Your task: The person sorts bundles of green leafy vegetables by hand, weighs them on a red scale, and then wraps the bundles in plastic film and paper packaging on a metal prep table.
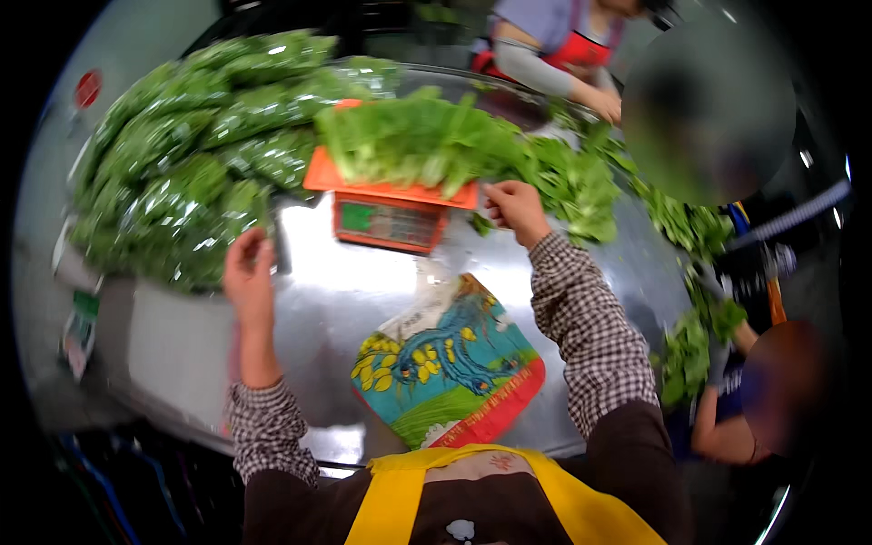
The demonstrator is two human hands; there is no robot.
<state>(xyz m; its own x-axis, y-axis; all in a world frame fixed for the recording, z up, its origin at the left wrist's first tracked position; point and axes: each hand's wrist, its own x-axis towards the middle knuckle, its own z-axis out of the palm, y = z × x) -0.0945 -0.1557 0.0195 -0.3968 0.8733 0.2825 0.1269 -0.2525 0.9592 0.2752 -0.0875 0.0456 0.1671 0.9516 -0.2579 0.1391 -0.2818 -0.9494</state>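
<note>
My left hand (249,272) is raised at the near edge of a heap of bagged leafy greens (184,157). It is blurred, and I cannot tell whether anything is between its fingers. My right hand (519,210) has its fingers curled together by the right corner of an orange scale tray (323,176), with nothing visible in them. Loose leafy greens (415,139) lie piled across that tray. Below it shows the orange body of the digital scale with its keypad (402,223). Between my forearms, a colourful printed bag or sheet (449,368) lies flat on the metal table (313,327).
More loose greens (579,184) spread right of the scale along the table. A person in a red apron (579,54) works across the table. Another person's arm (722,422) is at the right, beside more greens (688,354). A pale flat panel (177,347) lies at the left.
</note>
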